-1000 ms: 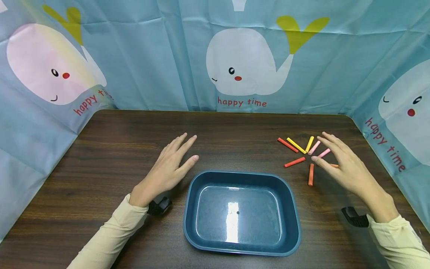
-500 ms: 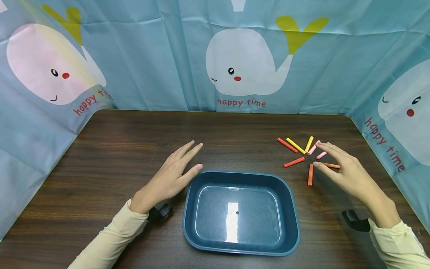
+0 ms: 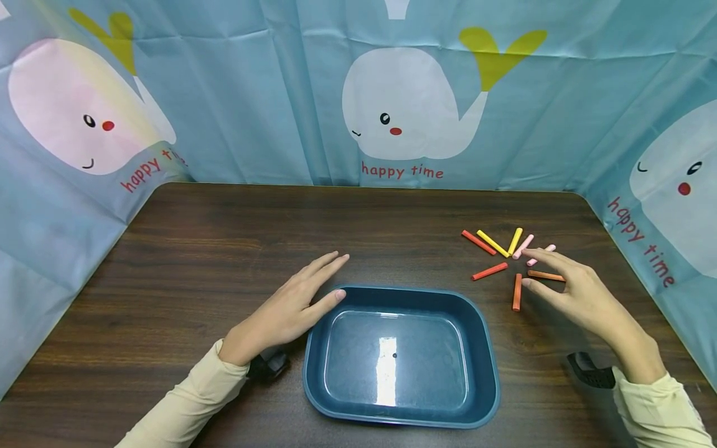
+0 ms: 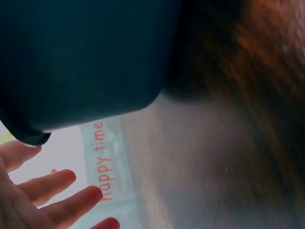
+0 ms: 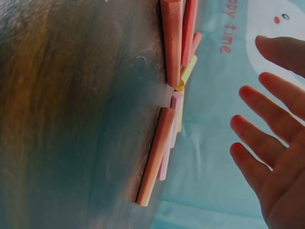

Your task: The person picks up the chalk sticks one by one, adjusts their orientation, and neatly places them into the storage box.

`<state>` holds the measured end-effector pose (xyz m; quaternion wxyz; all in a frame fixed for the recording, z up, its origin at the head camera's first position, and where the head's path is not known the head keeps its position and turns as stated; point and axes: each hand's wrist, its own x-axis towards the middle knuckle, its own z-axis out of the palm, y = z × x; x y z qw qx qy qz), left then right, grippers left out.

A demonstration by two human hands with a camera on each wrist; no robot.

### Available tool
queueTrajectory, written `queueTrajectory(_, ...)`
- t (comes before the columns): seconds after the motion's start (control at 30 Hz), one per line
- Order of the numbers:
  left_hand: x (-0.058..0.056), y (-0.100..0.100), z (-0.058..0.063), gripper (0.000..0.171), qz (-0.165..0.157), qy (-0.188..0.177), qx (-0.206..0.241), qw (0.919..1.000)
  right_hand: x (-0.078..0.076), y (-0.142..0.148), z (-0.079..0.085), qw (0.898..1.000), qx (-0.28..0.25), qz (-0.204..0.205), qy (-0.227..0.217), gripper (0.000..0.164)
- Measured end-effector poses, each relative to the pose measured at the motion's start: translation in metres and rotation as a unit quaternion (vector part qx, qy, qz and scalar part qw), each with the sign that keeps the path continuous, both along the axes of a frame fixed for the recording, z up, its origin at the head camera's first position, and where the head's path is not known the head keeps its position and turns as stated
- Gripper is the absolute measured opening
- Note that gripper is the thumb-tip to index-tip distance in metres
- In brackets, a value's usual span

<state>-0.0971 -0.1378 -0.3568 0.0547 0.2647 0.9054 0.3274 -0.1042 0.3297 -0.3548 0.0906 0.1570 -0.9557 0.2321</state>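
Several short coloured sticks that look like chalk lie in a loose fan at the right: red (image 3: 490, 271), yellow (image 3: 493, 243), pink (image 3: 523, 246) and orange (image 3: 516, 292). My right hand (image 3: 588, 302) hovers beside them, fingers extended and thumb apart, holding nothing; the right wrist view shows a gap between its fingers and an orange stick (image 5: 157, 157). My left hand (image 3: 285, 314) is at the upper left corner of a blue plastic tray (image 3: 431, 367), fingers spread. Its thumb overlaps the rim; whether it touches is unclear. In the left wrist view the tray's side (image 4: 95, 62) looms large.
A dark wood-grain table (image 3: 168, 280) carries everything. A blue curtain (image 3: 235, 93) printed with whales hangs around its back and sides. Black wrist devices (image 3: 590, 371) sit under both wrists.
My left hand has moved right and toward me, its thumb now over the tray's rim. My right hand has lowered slightly toward me, uncovering a pink and an orange stick.
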Motion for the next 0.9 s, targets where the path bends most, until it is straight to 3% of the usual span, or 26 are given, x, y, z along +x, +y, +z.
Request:
queueTrajectory(0.27, 0.004, 0.004, -0.003, 0.058, -0.042, -0.028, 0.006, 0.9987, 0.002, 0.003, -0.009, 1.000, 0.020, 0.007, 0.019, 0.065)
queueTrajectory(0.53, 0.005, 0.007, -0.006, 0.058, -0.068, -0.021, -0.011, 0.9974, 0.002, 0.006, -0.010, 0.999, 0.025, 0.021, 0.004, 0.063)
queueTrajectory(0.67, 0.006, 0.008, -0.008, 0.057, -0.072, -0.017, 0.007, 0.9973, 0.000, 0.007, -0.011, 0.999, 0.022, 0.027, -0.016, 0.061)
queueTrajectory(0.9, 0.005, 0.012, -0.015, 0.055, -0.078, -0.007, 0.045, 0.9959, -0.001, 0.010, -0.015, 0.998, 0.026, 0.051, -0.006, 0.062)
